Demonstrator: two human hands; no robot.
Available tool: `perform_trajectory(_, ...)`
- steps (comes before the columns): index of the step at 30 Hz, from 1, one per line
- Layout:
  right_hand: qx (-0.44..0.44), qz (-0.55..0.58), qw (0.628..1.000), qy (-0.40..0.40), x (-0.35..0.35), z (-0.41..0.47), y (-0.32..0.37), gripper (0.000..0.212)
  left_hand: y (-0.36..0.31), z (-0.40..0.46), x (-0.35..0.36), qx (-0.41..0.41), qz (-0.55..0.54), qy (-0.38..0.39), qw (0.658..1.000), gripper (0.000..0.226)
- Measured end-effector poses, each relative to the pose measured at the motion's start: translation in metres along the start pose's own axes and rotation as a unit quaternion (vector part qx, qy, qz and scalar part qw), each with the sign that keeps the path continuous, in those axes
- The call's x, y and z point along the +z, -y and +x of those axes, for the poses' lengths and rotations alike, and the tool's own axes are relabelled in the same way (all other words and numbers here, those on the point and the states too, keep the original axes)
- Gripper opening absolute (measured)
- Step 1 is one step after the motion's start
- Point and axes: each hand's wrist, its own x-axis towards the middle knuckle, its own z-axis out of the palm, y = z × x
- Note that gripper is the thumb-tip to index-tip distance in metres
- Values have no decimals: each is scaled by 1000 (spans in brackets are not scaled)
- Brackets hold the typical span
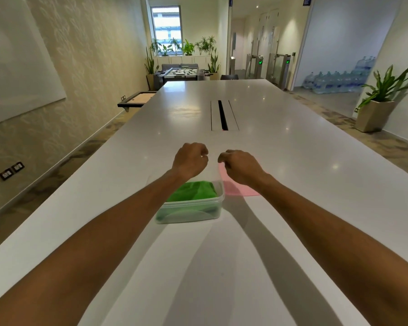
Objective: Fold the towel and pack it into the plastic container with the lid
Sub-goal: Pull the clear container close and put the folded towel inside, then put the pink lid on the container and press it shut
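Long white bench runs down a bright room with potted plants at the far end. Clear plastic container sits on the bench with the folded green towel inside it, directly below and just nearer than the 2 hands. Both hands hover above its far rim: left hand and right hand, fingers curled down. They seem to pinch the edge of something clear and pale, probably the lid, but it is too faint to confirm; what either grip holds I cannot tell. Pink sheet lies flat on the bench under the right hand, touching the container's right side.

Judgement: towel packed, closing remains. Lower the lid level, match corners first, then press round the rim.

Container's long axis runs left to right across the bench; the towel lies along it.
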Motion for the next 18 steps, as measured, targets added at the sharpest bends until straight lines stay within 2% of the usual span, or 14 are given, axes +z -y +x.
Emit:
perform_trajectory(3,14,-8,1000,16,5,-14,-19,31,-12,13,12,17,-6,16,1000,27)
perform_trajectory(7,12,-21,997,75,15,-30,-37,30,-24,30,34,42,7,38,998,30)
perform_trajectory(13,22,-14,994,108,35,-46,-59,39,-33,62,69,49,28,80,995,34)
perform_trajectory(18,32,-11,991,131,44,-55,-74,51,-32,90,96,40,52,146,987,39)
